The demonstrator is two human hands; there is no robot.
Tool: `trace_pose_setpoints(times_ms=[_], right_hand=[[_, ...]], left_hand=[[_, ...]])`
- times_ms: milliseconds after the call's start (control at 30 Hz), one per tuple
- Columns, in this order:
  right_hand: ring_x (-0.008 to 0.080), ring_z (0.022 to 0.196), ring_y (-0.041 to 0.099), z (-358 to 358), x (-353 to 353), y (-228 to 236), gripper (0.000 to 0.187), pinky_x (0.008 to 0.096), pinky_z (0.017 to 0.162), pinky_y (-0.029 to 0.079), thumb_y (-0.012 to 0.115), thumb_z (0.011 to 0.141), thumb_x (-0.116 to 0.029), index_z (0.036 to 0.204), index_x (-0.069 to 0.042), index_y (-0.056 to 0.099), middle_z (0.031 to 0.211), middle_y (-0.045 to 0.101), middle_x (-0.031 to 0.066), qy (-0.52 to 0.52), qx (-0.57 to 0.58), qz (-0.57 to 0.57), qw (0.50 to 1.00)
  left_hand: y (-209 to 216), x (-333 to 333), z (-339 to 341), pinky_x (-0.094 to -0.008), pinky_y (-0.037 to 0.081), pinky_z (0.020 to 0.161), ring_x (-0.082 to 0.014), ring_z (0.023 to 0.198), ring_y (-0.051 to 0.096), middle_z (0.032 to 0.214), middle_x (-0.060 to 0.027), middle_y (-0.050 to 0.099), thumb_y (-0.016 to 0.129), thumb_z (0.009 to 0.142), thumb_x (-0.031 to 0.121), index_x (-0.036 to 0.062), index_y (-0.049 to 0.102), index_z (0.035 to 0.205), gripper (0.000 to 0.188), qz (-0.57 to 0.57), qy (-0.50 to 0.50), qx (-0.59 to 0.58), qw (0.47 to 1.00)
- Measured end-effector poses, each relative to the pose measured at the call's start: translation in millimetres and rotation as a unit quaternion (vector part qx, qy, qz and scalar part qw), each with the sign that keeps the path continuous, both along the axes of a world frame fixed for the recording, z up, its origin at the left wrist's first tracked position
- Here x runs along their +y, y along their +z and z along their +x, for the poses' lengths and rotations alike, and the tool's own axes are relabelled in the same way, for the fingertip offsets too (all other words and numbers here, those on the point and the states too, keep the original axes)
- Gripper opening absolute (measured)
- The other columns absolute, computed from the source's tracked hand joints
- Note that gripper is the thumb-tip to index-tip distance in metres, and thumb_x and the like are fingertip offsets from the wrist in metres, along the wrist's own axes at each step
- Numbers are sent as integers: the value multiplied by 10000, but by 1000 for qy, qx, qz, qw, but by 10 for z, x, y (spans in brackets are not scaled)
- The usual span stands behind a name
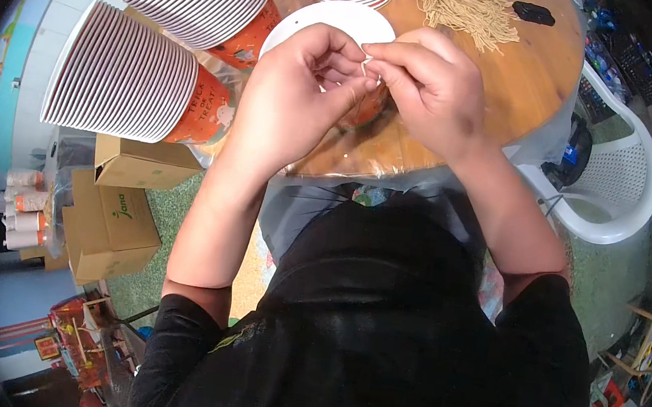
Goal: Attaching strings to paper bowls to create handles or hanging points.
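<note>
At twelve o'clock, above a round paper bucket [338, 15], the right hand [439, 92] pinched a thin tan string [366, 66], probably because it was so small. The left hand's [293, 97] fingertips curled close; I couldn't tell if they gripped. Ridgy nested buckets [129, 75] at ten o'clock likely saved room. Soft yarn [465, 10] lay at one.

Fingers [405, 55] pinch a thin cord [365, 66] — stacked orange buckets [148, 85] nearby.
</note>
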State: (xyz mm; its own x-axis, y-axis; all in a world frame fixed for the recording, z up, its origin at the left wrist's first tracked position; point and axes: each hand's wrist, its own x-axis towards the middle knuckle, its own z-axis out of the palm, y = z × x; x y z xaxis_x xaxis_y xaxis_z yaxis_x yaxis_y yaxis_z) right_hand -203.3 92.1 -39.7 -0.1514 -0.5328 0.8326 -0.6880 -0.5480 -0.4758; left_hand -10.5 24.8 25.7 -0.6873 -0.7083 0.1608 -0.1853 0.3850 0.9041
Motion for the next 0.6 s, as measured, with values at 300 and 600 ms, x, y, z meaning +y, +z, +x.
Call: trace_pose_setpoints(times_ms=[300, 600], right_hand=[[219, 814, 702, 24, 147, -420, 227, 350, 658, 559, 953, 761, -37, 922, -117, 815, 961, 719, 20, -12, 100, -135, 986], [220, 803, 692, 105, 11, -385, 212, 343, 662, 565, 943, 754, -73, 925, -109, 823, 945, 714, 18, 3, 119, -131, 984]], left_hand=[[-138, -150, -6, -217, 626, 693, -66, 851, 745, 1002, -57, 789, 797, 1042, 11, -31, 680, 1120, 147, 80, -5, 65, 995], [-101, -165, -8, -223, 627, 701, -74, 865, 752, 991, -57, 792, 796, 1048, 22, -36, 698, 1129, 140, 89, -24, 49, 995]])
